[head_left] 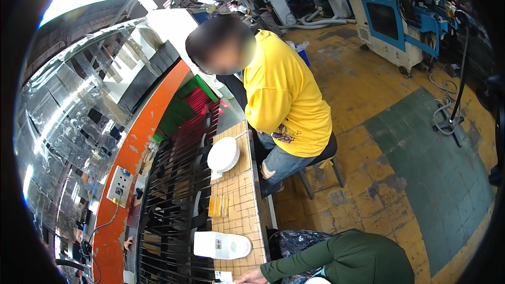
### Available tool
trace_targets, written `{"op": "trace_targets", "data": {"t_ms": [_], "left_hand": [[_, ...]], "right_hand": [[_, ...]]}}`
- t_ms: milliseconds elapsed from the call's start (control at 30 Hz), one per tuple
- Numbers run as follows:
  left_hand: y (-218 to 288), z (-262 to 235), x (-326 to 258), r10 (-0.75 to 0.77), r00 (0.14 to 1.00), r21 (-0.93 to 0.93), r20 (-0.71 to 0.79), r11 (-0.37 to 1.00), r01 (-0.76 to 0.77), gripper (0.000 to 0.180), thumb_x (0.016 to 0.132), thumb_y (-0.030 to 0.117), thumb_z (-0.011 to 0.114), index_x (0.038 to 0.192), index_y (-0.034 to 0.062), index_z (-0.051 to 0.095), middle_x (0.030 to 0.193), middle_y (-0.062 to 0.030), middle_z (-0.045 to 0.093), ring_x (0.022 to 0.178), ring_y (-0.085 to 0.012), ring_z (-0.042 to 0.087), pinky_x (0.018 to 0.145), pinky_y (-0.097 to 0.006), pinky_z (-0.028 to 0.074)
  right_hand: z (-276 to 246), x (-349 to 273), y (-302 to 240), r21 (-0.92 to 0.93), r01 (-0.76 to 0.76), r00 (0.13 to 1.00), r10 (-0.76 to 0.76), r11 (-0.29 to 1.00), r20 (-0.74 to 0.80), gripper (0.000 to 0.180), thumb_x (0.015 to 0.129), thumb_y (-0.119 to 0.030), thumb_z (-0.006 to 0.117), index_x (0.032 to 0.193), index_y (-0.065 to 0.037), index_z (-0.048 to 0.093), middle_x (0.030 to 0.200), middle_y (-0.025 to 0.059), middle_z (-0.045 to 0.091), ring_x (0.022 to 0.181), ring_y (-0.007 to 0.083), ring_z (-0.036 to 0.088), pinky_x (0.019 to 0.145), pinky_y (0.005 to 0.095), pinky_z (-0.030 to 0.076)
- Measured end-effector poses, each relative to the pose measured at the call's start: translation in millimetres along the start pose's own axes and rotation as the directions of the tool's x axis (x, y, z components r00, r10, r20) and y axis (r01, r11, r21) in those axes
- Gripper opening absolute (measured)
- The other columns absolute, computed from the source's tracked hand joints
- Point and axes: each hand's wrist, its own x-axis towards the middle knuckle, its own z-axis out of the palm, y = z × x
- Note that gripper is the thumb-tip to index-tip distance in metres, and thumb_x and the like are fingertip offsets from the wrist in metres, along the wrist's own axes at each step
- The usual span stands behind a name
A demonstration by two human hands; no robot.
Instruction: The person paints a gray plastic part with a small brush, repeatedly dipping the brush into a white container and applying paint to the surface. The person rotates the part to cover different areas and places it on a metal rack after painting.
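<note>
At the lower edge, my right hand (252, 275) lies low over the narrow wooden-patterned table, at the end of a dark green sleeve. Its fingers point left and are bent together at a pale, thin edge that the frame cuts off; what it is cannot be made out. Close by lies a small white printed card (223, 275). Beyond this is a long white moulded piece (210, 244) with a rounded right end and a small coloured label. Farther up the table come a yellowish see-through block (219, 205) and a round white pan-shaped piece (223, 154). My left hand is out of view.
A co-worker in a yellow top (286, 94) sits on a stool farther along the table. Left of the table runs a dark slatted rack (168, 200), then an orange panel (113, 221) with a socket. Another person's fingers (129, 242) show there. A machine (394, 26) stands far right.
</note>
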Motion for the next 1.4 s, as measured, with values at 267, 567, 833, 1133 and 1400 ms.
{"op": "trace_targets", "data": {"t_ms": [267,567,833,1133,1400], "left_hand": [[54.0,7.3,-23.4,0.181,0.976,0.31,-0.122,0.941,-0.136,0.031,0.09,0.02,0.058,0.111,-0.0031,0.062,0.106,-0.0178,0.066,0.092,-0.0246,0.063,0.082,-0.032,0.051],[94.4,10.9,-32.8,0.339,0.93,0.439,-0.143,0.864,-0.247,0.033,0.081,0.016,0.061,0.107,-0.0031,0.065,0.098,-0.0194,0.067,0.086,-0.0293,0.066,0.078,-0.037,0.052],[128.2,12.6,-50.3,0.213,0.958,0.418,-0.191,0.901,-0.117,0.029,0.082,0.019,0.06,0.104,0.0021,0.068,0.1,-0.018,0.066,0.093,-0.0341,0.061,0.085,-0.04,0.048],[141.9,11.3,-16.3,-0.212,0.936,-0.313,-0.281,0.942,0.119,0.029,0.091,0.018,0.059,0.115,0.0022,0.064,0.106,-0.0112,0.067,0.092,-0.0193,0.065,0.079,-0.028,0.052],[132.5,63.4,183.3,-0.781,0.462,-0.847,0.421,-0.156,0.507,0.067,0.087,0.039,0.061,0.141,0.0136,0.032,0.132,-0.0286,0.043,0.114,-0.0451,0.052,0.097,-0.05,0.042]], "right_hand": [[-0.1,-7.8,-0.8,0.023,-0.05,0.995,0.048,0.999,0.084,0.026,0.095,-0.031,0.054,0.096,-0.007,0.062,0.08,0.0023,0.065,0.069,0.0118,0.061,0.061,0.0262,0.05],[49.0,-56.3,-17.3,-0.076,-0.051,0.998,0.049,0.996,-0.028,0.03,0.099,-0.031,0.045,0.089,-0.005,0.054,0.089,0.0106,0.059,0.064,0.0127,0.053,0.058,0.0248,0.046],[75.7,-75.8,-29.9,-0.066,-0.024,0.999,0.022,0.997,-0.031,0.029,0.1,-0.03,0.043,0.089,-0.005,0.053,0.091,0.0131,0.057,0.071,0.0163,0.052,0.063,0.026,0.045],[80.6,-77.5,-36.3,-0.069,-0.067,0.995,0.072,0.995,0.073,0.03,0.1,-0.032,0.04,0.088,-0.006,0.051,0.093,0.0114,0.054,0.073,0.0158,0.046,0.068,0.0254,0.04],[78.9,-82.3,-37.3,-0.088,0.021,0.941,0.01,0.996,0.338,0.034,0.099,-0.036,0.042,0.089,-0.006,0.053,0.094,0.0132,0.052,0.075,0.0165,0.047,0.068,0.027,0.039]]}}
